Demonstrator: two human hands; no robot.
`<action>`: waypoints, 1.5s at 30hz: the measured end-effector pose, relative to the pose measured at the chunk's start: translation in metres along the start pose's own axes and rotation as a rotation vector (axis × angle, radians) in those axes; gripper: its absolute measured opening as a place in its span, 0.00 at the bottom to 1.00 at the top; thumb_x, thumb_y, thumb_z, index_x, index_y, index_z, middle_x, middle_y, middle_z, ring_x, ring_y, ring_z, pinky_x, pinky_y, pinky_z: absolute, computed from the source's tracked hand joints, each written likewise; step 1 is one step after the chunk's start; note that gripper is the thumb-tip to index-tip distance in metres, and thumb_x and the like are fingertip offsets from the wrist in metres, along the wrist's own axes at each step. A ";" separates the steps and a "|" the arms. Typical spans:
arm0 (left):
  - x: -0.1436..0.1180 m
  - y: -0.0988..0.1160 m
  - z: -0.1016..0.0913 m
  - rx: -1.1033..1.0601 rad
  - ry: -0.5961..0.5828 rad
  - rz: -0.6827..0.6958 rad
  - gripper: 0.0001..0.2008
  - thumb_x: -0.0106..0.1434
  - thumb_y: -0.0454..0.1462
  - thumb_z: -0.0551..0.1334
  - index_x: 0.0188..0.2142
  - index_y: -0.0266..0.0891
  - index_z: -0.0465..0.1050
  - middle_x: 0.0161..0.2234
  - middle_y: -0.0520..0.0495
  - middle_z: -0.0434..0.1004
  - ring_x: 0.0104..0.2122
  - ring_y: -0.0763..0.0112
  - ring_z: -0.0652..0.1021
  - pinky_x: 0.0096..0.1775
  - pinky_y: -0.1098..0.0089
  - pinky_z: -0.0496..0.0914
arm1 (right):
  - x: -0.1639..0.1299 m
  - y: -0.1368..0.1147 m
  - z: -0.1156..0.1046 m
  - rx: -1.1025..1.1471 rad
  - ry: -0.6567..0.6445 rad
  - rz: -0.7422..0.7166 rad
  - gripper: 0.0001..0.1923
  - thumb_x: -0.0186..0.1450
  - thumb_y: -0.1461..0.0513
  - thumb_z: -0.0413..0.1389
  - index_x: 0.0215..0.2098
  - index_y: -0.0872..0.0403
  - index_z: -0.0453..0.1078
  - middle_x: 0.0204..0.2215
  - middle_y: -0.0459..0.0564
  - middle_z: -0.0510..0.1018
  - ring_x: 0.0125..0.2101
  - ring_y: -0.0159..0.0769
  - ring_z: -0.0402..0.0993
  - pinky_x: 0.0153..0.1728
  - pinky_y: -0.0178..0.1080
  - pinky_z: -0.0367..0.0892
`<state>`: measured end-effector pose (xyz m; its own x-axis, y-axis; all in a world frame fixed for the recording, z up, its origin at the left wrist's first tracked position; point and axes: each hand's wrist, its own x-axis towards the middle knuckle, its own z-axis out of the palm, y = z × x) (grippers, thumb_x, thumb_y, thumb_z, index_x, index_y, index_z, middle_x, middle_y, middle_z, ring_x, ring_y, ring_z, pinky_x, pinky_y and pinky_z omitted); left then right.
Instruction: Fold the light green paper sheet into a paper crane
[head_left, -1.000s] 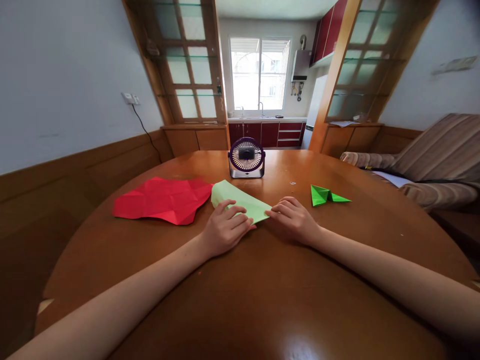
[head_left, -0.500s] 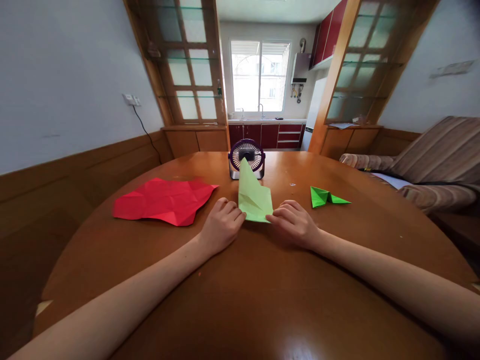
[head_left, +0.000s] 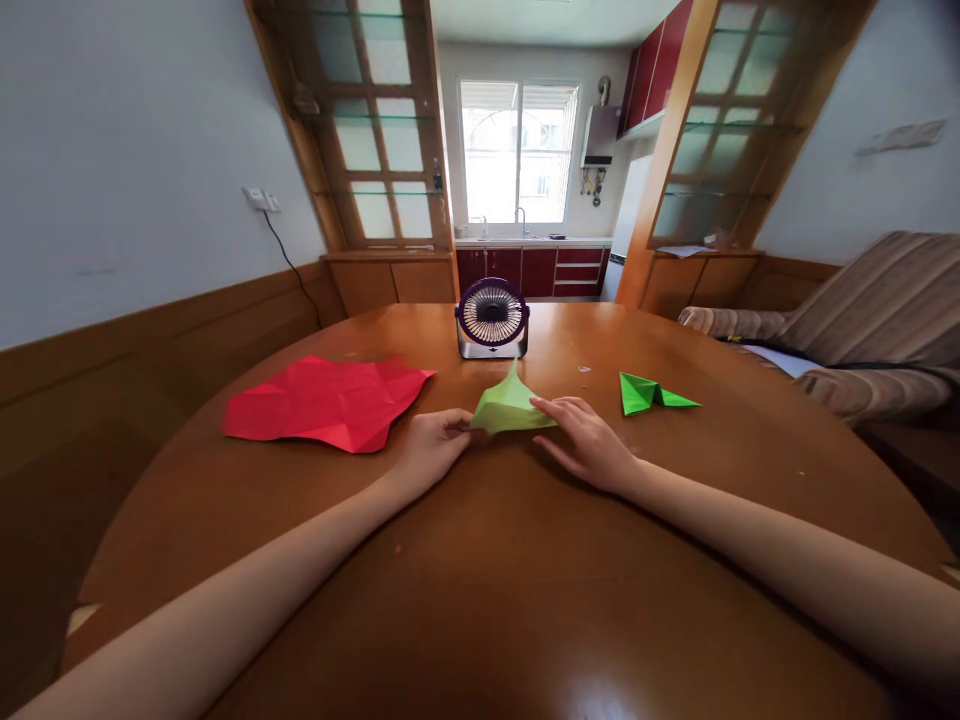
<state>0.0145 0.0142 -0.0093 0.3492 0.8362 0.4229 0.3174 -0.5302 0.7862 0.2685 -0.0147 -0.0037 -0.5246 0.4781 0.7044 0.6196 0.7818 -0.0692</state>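
Folded down since half a second ago, the pale green paper [head_left: 509, 408] now lies low on the table [head_left: 480, 580], just before the fan [head_left: 493, 318]. Left hand [head_left: 432, 452] pinches its left corner; right hand [head_left: 589, 440] lies flat on its right edge, fingers spread.

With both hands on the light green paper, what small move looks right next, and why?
Probably press the fold flat: the light green paper rises in a peak off the table, with the left hand pinching its left corner and the right hand on its right edge.
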 end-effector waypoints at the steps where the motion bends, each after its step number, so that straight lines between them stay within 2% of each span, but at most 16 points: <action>1: 0.001 0.000 0.000 -0.031 0.013 -0.020 0.07 0.58 0.39 0.63 0.34 0.39 0.77 0.32 0.49 0.81 0.32 0.66 0.79 0.35 0.69 0.71 | 0.000 0.001 0.001 -0.001 -0.008 0.014 0.28 0.67 0.62 0.52 0.64 0.51 0.50 0.45 0.55 0.75 0.46 0.44 0.70 0.49 0.49 0.68; 5: 0.003 0.002 -0.002 0.001 0.051 -0.054 0.08 0.58 0.41 0.63 0.34 0.38 0.74 0.31 0.48 0.79 0.32 0.65 0.79 0.35 0.68 0.72 | -0.001 0.006 0.003 0.033 0.004 0.120 0.24 0.67 0.62 0.52 0.61 0.52 0.56 0.44 0.54 0.76 0.44 0.43 0.72 0.45 0.46 0.70; 8: 0.002 0.006 -0.004 0.091 0.048 0.008 0.12 0.59 0.42 0.63 0.41 0.39 0.73 0.37 0.47 0.79 0.37 0.64 0.78 0.42 0.63 0.72 | -0.003 0.012 0.002 0.039 0.025 0.163 0.16 0.67 0.63 0.51 0.54 0.52 0.64 0.40 0.53 0.78 0.39 0.40 0.75 0.39 0.42 0.71; 10: 0.000 0.008 -0.004 0.135 0.079 0.082 0.20 0.58 0.43 0.64 0.49 0.40 0.69 0.45 0.44 0.77 0.44 0.62 0.77 0.48 0.59 0.70 | -0.003 0.015 0.002 -0.014 0.031 0.117 0.11 0.68 0.64 0.50 0.49 0.53 0.67 0.37 0.53 0.79 0.36 0.39 0.75 0.38 0.40 0.69; 12: -0.002 0.011 -0.004 0.163 0.142 0.149 0.31 0.57 0.44 0.66 0.58 0.42 0.60 0.54 0.41 0.70 0.50 0.60 0.74 0.51 0.57 0.68 | -0.002 0.015 0.001 -0.117 0.036 0.027 0.10 0.69 0.65 0.48 0.45 0.55 0.69 0.34 0.53 0.79 0.34 0.38 0.74 0.37 0.40 0.67; 15: -0.007 0.015 -0.003 0.183 0.206 0.239 0.40 0.58 0.44 0.66 0.63 0.46 0.48 0.60 0.38 0.61 0.56 0.58 0.69 0.54 0.55 0.66 | -0.001 0.012 0.000 -0.258 0.014 -0.104 0.11 0.69 0.67 0.46 0.42 0.56 0.70 0.31 0.52 0.78 0.31 0.36 0.72 0.35 0.39 0.64; 18: -0.010 0.020 -0.004 0.207 0.203 0.338 0.33 0.63 0.42 0.61 0.63 0.47 0.48 0.60 0.40 0.60 0.57 0.60 0.67 0.57 0.53 0.63 | 0.001 0.008 0.000 -0.321 -0.030 -0.178 0.12 0.69 0.68 0.46 0.40 0.56 0.71 0.29 0.51 0.77 0.29 0.34 0.70 0.33 0.38 0.62; 20: -0.011 0.021 -0.005 0.205 0.197 0.368 0.25 0.66 0.40 0.57 0.61 0.46 0.54 0.59 0.41 0.62 0.57 0.61 0.67 0.56 0.54 0.64 | 0.002 0.007 0.000 -0.323 -0.066 -0.208 0.12 0.69 0.67 0.45 0.39 0.56 0.72 0.30 0.52 0.77 0.29 0.34 0.70 0.33 0.38 0.62; 24: -0.009 0.019 -0.006 0.119 0.225 0.327 0.10 0.67 0.37 0.54 0.46 0.42 0.70 0.54 0.42 0.66 0.55 0.61 0.68 0.51 0.57 0.70 | 0.001 0.008 0.000 -0.205 -0.160 -0.222 0.11 0.68 0.65 0.47 0.41 0.56 0.72 0.34 0.53 0.77 0.34 0.36 0.71 0.38 0.40 0.65; 26: -0.006 0.016 -0.007 0.066 0.253 0.276 0.08 0.66 0.37 0.55 0.38 0.40 0.73 0.51 0.42 0.68 0.54 0.60 0.70 0.48 0.57 0.72 | 0.000 0.009 0.000 -0.118 -0.211 -0.207 0.11 0.68 0.63 0.49 0.42 0.56 0.72 0.38 0.54 0.77 0.38 0.37 0.72 0.41 0.41 0.66; 28: -0.003 0.013 -0.009 0.027 0.276 0.210 0.08 0.64 0.38 0.57 0.35 0.38 0.74 0.49 0.42 0.68 0.52 0.59 0.71 0.47 0.57 0.73 | 0.000 0.009 -0.001 -0.046 -0.254 -0.186 0.11 0.68 0.62 0.50 0.44 0.55 0.73 0.40 0.55 0.77 0.41 0.38 0.72 0.43 0.42 0.67; 33: 0.004 0.006 -0.012 -0.049 0.306 0.056 0.10 0.59 0.38 0.61 0.40 0.38 0.76 0.47 0.43 0.73 0.47 0.60 0.75 0.50 0.54 0.70 | 0.001 0.007 -0.004 0.050 -0.317 -0.155 0.13 0.69 0.58 0.51 0.45 0.55 0.73 0.42 0.56 0.77 0.43 0.38 0.73 0.45 0.43 0.68; 37: 0.005 0.002 -0.013 -0.079 0.268 -0.040 0.14 0.59 0.39 0.61 0.44 0.38 0.74 0.45 0.42 0.75 0.41 0.61 0.78 0.45 0.55 0.73 | 0.002 0.006 -0.005 0.072 -0.315 -0.142 0.14 0.69 0.58 0.50 0.45 0.55 0.74 0.41 0.55 0.78 0.42 0.38 0.74 0.44 0.42 0.69; 39: 0.003 0.002 -0.012 0.021 0.262 0.003 0.16 0.60 0.40 0.61 0.47 0.38 0.73 0.47 0.41 0.72 0.42 0.61 0.77 0.46 0.55 0.72 | 0.002 0.006 -0.005 0.076 -0.305 -0.142 0.13 0.69 0.58 0.50 0.45 0.55 0.74 0.41 0.55 0.78 0.42 0.37 0.74 0.44 0.41 0.69; 41: 0.001 0.003 -0.011 0.154 0.282 0.107 0.19 0.60 0.39 0.61 0.52 0.40 0.69 0.51 0.40 0.67 0.49 0.60 0.73 0.50 0.56 0.70 | 0.002 0.006 -0.004 0.078 -0.304 -0.141 0.13 0.70 0.59 0.49 0.44 0.54 0.74 0.41 0.55 0.78 0.43 0.37 0.74 0.44 0.42 0.69; 45: -0.004 0.010 -0.008 0.319 0.306 0.265 0.30 0.63 0.38 0.61 0.63 0.47 0.53 0.61 0.40 0.55 0.62 0.59 0.60 0.57 0.54 0.64 | 0.003 0.005 -0.005 0.084 -0.316 -0.108 0.14 0.71 0.61 0.47 0.41 0.55 0.74 0.40 0.55 0.78 0.42 0.37 0.74 0.44 0.42 0.69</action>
<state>0.0090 0.0062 0.0007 0.1958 0.6447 0.7389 0.5229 -0.7060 0.4775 0.2730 -0.0115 0.0013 -0.7473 0.4811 0.4584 0.5074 0.8586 -0.0739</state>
